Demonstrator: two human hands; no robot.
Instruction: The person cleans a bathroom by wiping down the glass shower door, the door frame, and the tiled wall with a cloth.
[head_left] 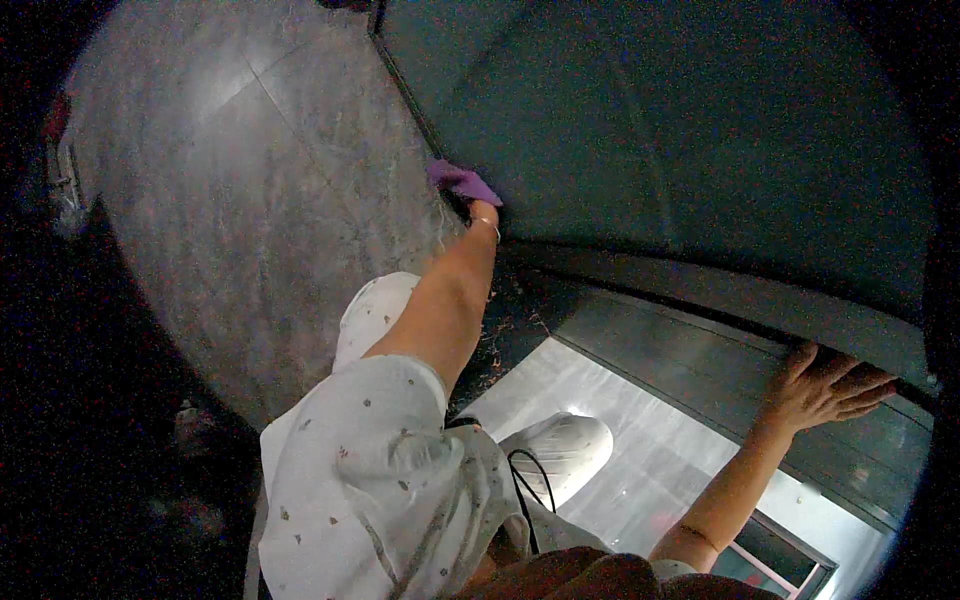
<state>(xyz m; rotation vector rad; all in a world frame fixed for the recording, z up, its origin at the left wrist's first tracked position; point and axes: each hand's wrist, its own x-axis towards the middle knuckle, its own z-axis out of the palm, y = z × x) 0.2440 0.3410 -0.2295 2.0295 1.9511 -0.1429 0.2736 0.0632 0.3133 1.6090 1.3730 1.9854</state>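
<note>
A purple cloth [470,184] covers most of my left hand [484,211], which presses it against the lower corner of a dark door panel [660,120]. The fingers under the cloth are mostly hidden. A thin bracelet circles that wrist. Farther right, my right hand [822,388] rests with fingers spread on a grey door frame [700,335], close to the panel's edge. Nothing shows in that hand.
Grey tiled floor [260,150] stretches out at the left. A dark speckled threshold strip [510,335] separates it from a lighter floor [640,420]. My white patterned clothing [370,470] and a black cord [533,480] fill the lower middle.
</note>
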